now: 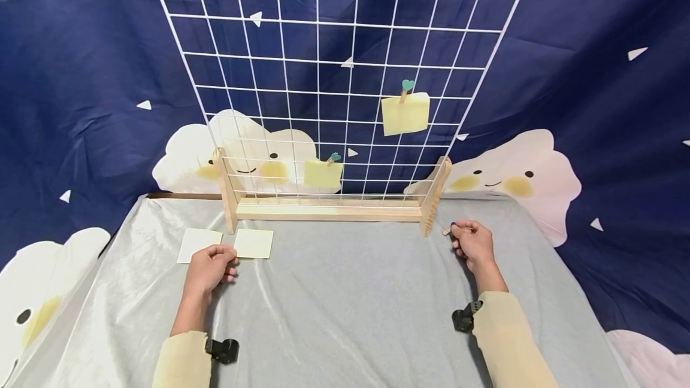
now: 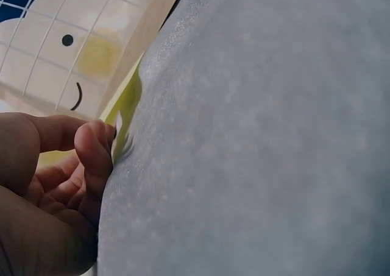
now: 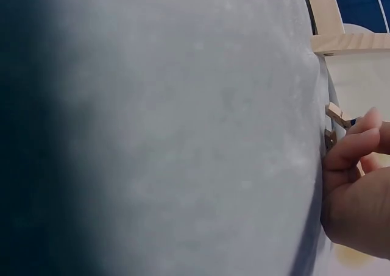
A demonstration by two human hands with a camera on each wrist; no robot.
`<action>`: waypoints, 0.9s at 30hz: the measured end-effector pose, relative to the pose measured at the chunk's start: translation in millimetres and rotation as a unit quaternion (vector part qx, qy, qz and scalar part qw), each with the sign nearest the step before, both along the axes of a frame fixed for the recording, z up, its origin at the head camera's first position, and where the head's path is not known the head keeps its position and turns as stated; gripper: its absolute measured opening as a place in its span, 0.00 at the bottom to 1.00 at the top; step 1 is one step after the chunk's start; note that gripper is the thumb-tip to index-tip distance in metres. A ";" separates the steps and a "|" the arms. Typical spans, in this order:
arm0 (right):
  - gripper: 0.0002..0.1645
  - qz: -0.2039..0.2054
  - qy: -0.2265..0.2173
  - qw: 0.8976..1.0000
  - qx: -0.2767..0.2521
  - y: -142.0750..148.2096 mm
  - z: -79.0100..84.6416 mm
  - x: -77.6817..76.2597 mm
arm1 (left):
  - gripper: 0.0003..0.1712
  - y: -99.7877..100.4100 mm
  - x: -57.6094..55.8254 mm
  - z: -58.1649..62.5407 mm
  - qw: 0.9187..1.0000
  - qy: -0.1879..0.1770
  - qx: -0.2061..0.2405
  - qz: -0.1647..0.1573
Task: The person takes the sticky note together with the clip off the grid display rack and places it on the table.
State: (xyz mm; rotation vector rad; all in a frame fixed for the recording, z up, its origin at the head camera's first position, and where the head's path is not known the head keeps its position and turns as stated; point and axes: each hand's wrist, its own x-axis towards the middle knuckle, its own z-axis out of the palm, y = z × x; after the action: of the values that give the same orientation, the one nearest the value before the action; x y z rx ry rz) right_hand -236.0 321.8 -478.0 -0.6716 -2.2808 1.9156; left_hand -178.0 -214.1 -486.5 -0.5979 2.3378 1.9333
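My left hand (image 1: 211, 265) is at the lower left corner of a pale yellow paper note (image 1: 254, 243) on the cloth. In the left wrist view, thumb and forefinger pinch the edge of that note (image 2: 127, 102), which bends up slightly there. Beside it lies a whiter note (image 1: 197, 244), partly under the left hand's fingers in the head view. Right of the rack, my right hand (image 1: 474, 243) pinches a small wooden clothespin (image 3: 334, 113) just above the cloth. A dark blue bit shows at its held end; the fingers hide the rest.
A white wire grid (image 1: 318, 61) stands upright in a wooden base (image 1: 329, 213) behind the hands. Two yellow notes, one higher (image 1: 405, 117) and one lower (image 1: 323, 175), hang on it from clothespins with green heart tops. Grey cloth (image 1: 345, 298) covers the table.
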 end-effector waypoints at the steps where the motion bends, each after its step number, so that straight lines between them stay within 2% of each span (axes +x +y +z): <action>1: 0.13 -0.002 0.000 1.000 -0.001 0.5 -0.4 0.2 | 0.16 -0.3 0.1 -0.1 1.000 0.000 0.000 0.001; 12: 0.13 -0.021 -0.004 1.000 -0.008 5.6 0.3 3.2 | 0.15 -0.4 2.4 1.0 1.000 0.004 0.015 0.008; 18: 0.13 -0.029 0.003 1.000 -0.007 8.4 2.0 3.7 | 0.14 0.3 1.7 2.1 1.000 0.015 -0.004 0.011; 27: 0.15 -0.015 0.032 0.999 0.025 7.7 15.7 5.6 | 0.13 -1.2 -0.3 5.5 0.999 0.032 -0.016 0.016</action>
State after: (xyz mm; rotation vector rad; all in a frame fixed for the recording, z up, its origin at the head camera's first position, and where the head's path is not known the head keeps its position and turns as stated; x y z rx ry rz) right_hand -230.5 329.6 -462.4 -0.6260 -2.2579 1.8340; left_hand -178.3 -215.2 -480.9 -0.5867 2.4164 1.9613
